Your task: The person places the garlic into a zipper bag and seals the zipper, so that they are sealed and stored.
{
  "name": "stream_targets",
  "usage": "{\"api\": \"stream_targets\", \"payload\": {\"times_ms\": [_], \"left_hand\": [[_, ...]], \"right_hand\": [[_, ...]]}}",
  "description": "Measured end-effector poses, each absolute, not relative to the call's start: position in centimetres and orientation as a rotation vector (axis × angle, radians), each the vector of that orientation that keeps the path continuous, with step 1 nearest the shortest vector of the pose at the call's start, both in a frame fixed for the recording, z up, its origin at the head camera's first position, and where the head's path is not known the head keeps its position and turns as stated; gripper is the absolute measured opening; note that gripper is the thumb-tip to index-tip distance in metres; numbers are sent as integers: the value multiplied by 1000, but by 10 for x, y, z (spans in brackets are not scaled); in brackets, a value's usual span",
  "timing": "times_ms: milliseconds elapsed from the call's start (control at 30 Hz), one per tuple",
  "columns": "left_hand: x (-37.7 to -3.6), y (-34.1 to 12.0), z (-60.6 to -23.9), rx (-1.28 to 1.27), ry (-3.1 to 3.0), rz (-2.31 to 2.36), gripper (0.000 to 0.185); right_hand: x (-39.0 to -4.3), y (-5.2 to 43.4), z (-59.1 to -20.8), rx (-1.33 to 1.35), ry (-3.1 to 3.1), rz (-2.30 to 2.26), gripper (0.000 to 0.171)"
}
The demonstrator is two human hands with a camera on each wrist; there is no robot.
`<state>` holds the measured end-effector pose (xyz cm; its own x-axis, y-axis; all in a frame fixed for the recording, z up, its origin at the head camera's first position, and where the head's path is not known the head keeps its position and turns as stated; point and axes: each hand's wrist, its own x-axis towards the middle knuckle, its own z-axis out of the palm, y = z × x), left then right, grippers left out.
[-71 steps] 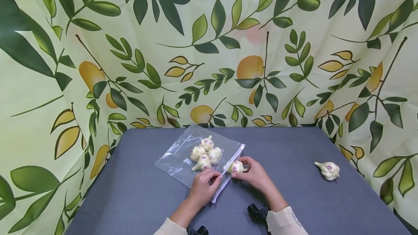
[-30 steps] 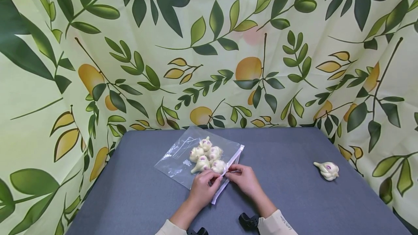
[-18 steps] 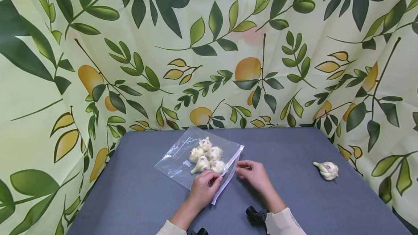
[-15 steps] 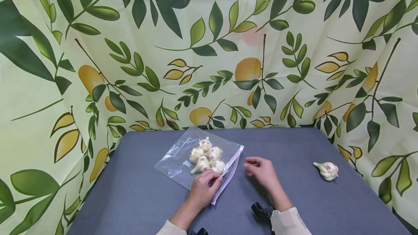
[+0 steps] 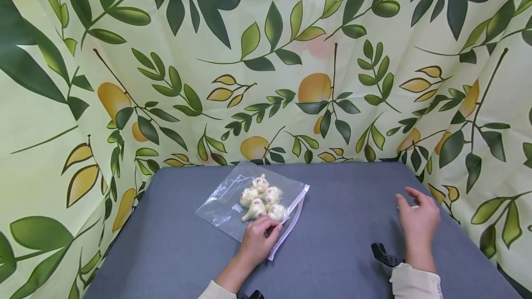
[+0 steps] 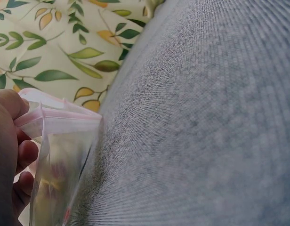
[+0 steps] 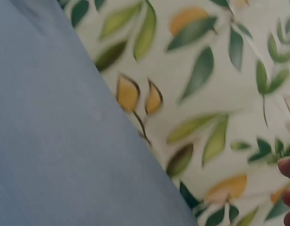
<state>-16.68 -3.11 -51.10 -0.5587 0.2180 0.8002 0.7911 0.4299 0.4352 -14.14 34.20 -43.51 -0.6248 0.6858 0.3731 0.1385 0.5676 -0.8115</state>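
Note:
A clear zip bag [image 5: 226,200] lies on the table with several white, purple-streaked garlic bulbs [image 5: 272,195] inside. My left hand [image 5: 258,239] pinches the lip of its mouth, holding it partly apart. In the left wrist view, the pale pink zip strip [image 6: 72,114] runs out from between thumb and fingers. Far to the right, my right hand [image 5: 420,218] hovers over a lone garlic bulb [image 5: 414,206], thumb and fingers spread. Only a sliver of that bulb shows; the hand hides the rest. The right wrist view catches just some fingertips [image 7: 288,167].
A grey-blue cloth [image 5: 332,188] covers the table. Behind and at both sides hangs a curtain [image 5: 266,82] printed with leaves and fruit. Black wrist bands with camera mounts [image 5: 386,255] sit on the forearms.
A garlic bulb from my right hand has gone into the bag. The right hand has then let go and swung far right to the lone bulb. My left hand stays on the bag.

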Motion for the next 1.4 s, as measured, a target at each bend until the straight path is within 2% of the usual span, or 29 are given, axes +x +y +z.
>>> {"api": "stream_targets", "payload": {"times_ms": [200, 400, 733, 1000, 1400], "left_hand": [[-167, -31, -512, -865, -2004, -1106, 10], [-169, -31, -512, -878, -1969, -1088, 12], [-169, -30, -510, -891, -1949, -1080, 13], [-169, -31, -511, -877, -1973, -1078, 11], [-167, -32, -511, -845, -2035, -1090, 8]], "right_hand": [[-131, 374, -444, -825, -2062, 1101, 54], [-134, 388, -459, -853, -2325, 1046, 67], [-140, 398, -473, -742, -2554, 997, 62], [-146, 385, -476, -669, -2577, 1009, 52], [-160, 351, -477, -196, -2760, 1054, 59]]}}
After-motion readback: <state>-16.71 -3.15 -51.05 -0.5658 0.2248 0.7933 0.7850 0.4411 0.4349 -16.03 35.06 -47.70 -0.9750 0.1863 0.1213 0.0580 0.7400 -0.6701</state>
